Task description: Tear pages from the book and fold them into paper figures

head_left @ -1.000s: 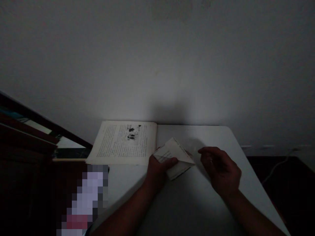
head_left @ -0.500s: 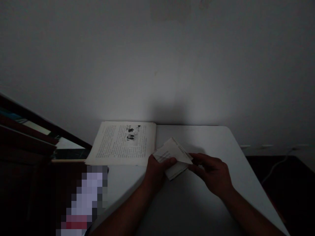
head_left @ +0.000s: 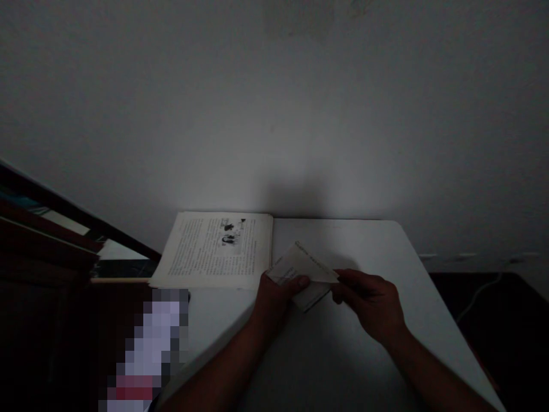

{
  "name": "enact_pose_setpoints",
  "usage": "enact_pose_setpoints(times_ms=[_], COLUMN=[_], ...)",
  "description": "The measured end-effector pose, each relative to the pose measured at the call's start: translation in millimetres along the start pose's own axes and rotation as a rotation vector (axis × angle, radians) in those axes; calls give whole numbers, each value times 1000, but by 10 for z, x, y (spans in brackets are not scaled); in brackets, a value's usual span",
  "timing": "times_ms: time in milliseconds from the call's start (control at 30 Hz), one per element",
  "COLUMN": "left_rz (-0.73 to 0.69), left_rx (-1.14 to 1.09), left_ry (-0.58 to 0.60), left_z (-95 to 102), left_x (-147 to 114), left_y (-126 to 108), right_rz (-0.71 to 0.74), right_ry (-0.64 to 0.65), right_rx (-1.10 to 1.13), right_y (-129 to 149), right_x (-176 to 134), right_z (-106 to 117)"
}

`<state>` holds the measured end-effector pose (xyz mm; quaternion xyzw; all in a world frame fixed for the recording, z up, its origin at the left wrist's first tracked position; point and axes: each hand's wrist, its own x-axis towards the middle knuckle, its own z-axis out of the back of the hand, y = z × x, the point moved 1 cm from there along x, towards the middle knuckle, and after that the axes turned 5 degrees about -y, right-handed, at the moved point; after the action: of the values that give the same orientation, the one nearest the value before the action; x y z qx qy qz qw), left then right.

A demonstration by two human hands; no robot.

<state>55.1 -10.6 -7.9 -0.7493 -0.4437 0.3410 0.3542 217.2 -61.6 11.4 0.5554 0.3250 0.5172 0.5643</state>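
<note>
Head view: the folded paper (head_left: pixel 306 266), in from the desk (head_left: pixel 364 237)'s far edge, is gripped in the fingers of the left hand (head_left: pixel 272 300). The right hand (head_left: pixel 377 300), clear of it a second ago, now pinches its right corner, so both hands control it; printed pages (head_left: pixel 195 246) cover the desk's far left corner.

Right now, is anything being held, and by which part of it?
Yes, a folded paper: the left hand grips its left side, and the right hand appears to pinch its right corner.
</note>
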Motion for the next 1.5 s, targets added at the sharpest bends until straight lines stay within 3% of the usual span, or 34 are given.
enact_pose_setpoints(times_ms=[233, 333, 433, 533, 667, 933, 1167, 1500], left_rz=[-22, -102, -97, -53, 4, 36, -19, -4], left_rx=[-18, 117, 323, 433, 485, 607, 674, 737], left_ry=[6, 15, -24, -56, -12, 80, 106, 72], left_z=[110, 150, 126, 63, -2, 9, 24, -9], left_x=[41, 65, 58, 25, -16, -6, -9, -24], left_y=[-64, -162, -225, -208, -136, -134, -98, -114], right_rz=[13, 55, 105, 81, 23, 49, 73, -130], right_ry=[-68, 2, 91, 67, 60, 62, 201, 274], right_rx=[-99, -166, -269, -313, -289, -287, -268, -102], right_y=[-80, -94, -77, -50, -34, -52, -3, -30], right_x=[5, 33, 53, 60, 67, 76, 72, 58], right_z=[111, 183, 198, 168, 125, 106, 51, 23])
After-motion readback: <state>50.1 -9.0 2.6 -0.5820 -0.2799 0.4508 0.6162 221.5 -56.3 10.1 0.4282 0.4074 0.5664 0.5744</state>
